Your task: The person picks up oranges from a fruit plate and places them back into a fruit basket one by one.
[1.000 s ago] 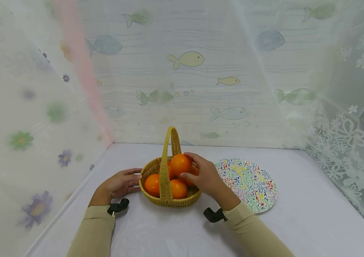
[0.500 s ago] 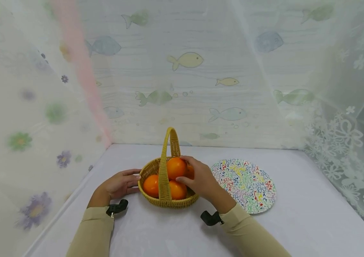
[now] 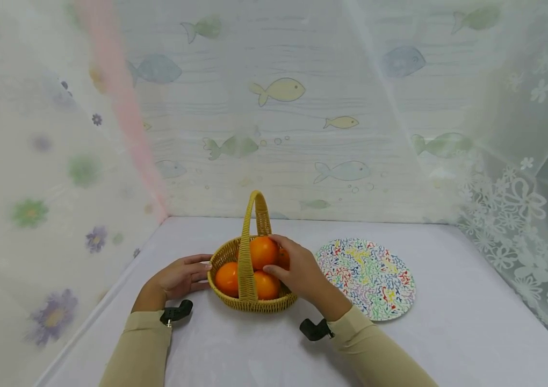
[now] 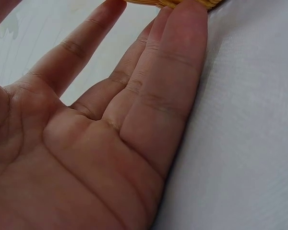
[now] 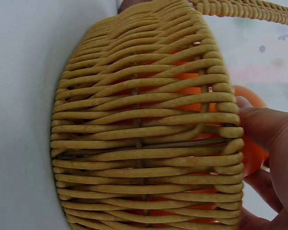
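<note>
A yellow wicker basket (image 3: 266, 306) with a tall arched handle (image 3: 246, 269) stands on the white cloth, holding several oranges. My right hand (image 3: 303, 271) reaches over its right rim and grips an orange (image 3: 262, 252) between thumb and fingers, on top of the others. In the right wrist view the woven side (image 5: 144, 134) fills the middle, and the thumb shows against the orange (image 5: 252, 158) beyond the rim. On the left, my left hand (image 3: 182, 278) has its fingers extended, tips against the basket's side. The left wrist view shows its open palm (image 4: 86, 143) beside the cloth.
A round board (image 3: 368, 279) with a multicoloured squiggle pattern lies to the right of the basket, partly behind the right forearm. Curtains (image 3: 274, 134) printed with fish and flowers enclose the white-covered table (image 3: 472, 322) at the back and sides.
My right hand has moved left and slightly down with the orange, bringing it closer to the basket's handle. My left hand stays against the basket.
</note>
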